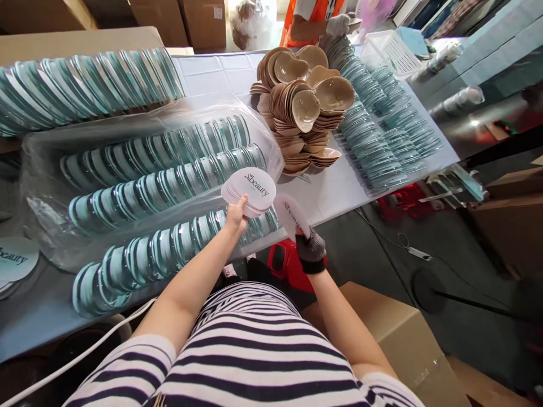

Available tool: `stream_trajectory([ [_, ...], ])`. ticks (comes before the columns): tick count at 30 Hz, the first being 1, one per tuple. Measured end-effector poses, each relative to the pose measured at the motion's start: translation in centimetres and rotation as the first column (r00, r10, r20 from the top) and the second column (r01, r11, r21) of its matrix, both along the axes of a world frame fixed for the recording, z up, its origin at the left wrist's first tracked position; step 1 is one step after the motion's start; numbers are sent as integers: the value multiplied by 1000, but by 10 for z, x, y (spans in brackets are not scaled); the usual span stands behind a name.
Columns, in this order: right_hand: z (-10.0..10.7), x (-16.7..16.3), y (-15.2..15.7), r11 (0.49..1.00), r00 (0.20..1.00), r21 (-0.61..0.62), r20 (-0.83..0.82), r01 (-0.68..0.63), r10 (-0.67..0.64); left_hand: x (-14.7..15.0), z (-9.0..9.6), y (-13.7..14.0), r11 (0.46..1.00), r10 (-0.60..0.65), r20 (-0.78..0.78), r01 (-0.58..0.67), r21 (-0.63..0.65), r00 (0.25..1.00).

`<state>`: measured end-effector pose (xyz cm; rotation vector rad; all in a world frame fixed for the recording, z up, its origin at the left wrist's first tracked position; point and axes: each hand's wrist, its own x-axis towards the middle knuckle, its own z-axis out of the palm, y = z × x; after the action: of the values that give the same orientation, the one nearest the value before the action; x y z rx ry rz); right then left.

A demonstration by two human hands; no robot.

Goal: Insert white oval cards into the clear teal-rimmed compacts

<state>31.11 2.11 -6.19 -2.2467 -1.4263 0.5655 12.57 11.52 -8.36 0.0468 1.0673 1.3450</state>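
My bare left hand (237, 213) grips a fanned stack of white oval cards (250, 189) printed "beauty", with the thumb lying on top. To its right, my gloved right hand (310, 249) holds a single card (292, 215) of the same kind, tilted and blurred. Both hands are over the front edge of the table. Under and left of the cards lie long rows of clear plastic shells (169, 186) with pale inserts, partly inside a clear plastic bag (46, 147). Beyond my hands rise piles of tan, glossy cup-shaped pads (305, 110).
Rows of clear shells (373, 141) cover the table's right side. Across the table, a person in an orange vest (311, 25) works with a gloved hand. A white basket (394, 53) stands at the far right. A red stool (288, 263) and a cardboard box (394, 339) are below.
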Motion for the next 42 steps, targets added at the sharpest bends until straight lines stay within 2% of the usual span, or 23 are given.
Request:
stream_trajectory([
  [3,-16,17,-59,974,976,-105,66,-202,210,-4,-2,7,998,54,21,-53,-27,998],
  [6,-30,6,-81,913,929,-254,108,-318,353,-5,-9,9,995,68,24,-66,-72,997],
  [8,-34,-11,-67,869,900,-363,150,-335,409,-5,-13,8,994,69,22,-67,-85,997],
  [11,-33,-34,-25,792,866,-500,149,-351,478,-5,-17,8,994,61,13,-59,-92,998],
  [14,-28,-43,4,774,867,-553,170,-309,468,-6,-20,8,992,61,3,-60,-108,998],
  [18,-31,-40,6,803,846,-482,204,-351,492,-7,-23,8,992,52,18,-50,-116,998],
  [22,-47,-44,14,784,820,-476,198,-398,536,-8,-21,7,990,36,37,-31,-136,999],
  [25,-58,-49,28,776,842,-491,143,-395,520,-8,-20,7,988,40,38,-34,-149,998],
  [28,-63,-48,35,760,897,-478,-197,-440,395,-8,-21,6,990,52,30,-47,-136,998],
  [30,-61,-43,35,734,839,-454,-458,-505,294,-6,-22,5,991,65,21,-62,-120,998],
  [32,-57,-36,36,722,776,-415,-573,-553,264,-4,-21,5,990,81,7,-79,-114,997],
  [34,-50,-28,44,767,792,-367,-540,-527,285,-1,-17,6,988,91,-8,-91,-127,996],
  [35,-46,-24,52,812,821,-327,-491,-484,292,1,-15,6,986,93,-13,-94,-139,996],
  [37,-36,-18,73,916,887,-166,-360,-366,289,2,-10,4,984,94,-16,-95,-149,995],
  [38,-31,-17,86,944,908,-69,-306,-322,287,3,-7,3,985,93,-17,-94,-144,996],
  [40,-22,-19,107,948,923,85,-215,-307,318,0,-3,-2,990,84,-21,-86,-110,996],
  [42,-12,-29,117,905,902,161,-124,-393,413,-7,-2,-8,995,78,-44,-80,-66,996],
])
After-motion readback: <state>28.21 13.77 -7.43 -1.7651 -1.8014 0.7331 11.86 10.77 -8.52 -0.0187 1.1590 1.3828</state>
